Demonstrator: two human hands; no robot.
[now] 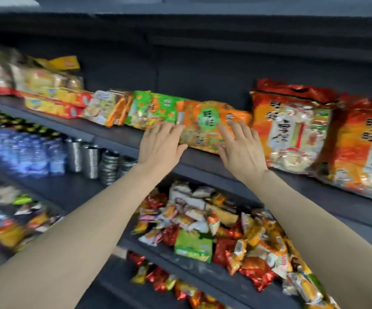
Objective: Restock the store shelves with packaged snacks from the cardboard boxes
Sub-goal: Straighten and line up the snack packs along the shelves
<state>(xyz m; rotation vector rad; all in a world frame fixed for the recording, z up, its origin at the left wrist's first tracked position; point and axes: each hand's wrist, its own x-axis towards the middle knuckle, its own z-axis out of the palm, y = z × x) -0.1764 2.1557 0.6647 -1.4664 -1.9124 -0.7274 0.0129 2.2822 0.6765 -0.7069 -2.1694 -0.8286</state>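
An orange snack bag with a green label (205,126) lies on the upper dark shelf (203,157), between green snack bags (156,110) on its left and big red-orange bags (292,130) on its right. My left hand (161,144) lies flat with straight fingers against the orange bag's left end. My right hand (240,148) has spread fingers touching the bag's right front part. Neither hand curls round the bag. No cardboard box is in view.
Yellow and red biscuit boxes (55,101) fill the upper shelf's left. One shelf below stand water bottles (24,150) and stacked steel cups (91,159). A heap of small mixed snack packets (214,228) covers the shelf under my arms. The picture is motion-blurred.
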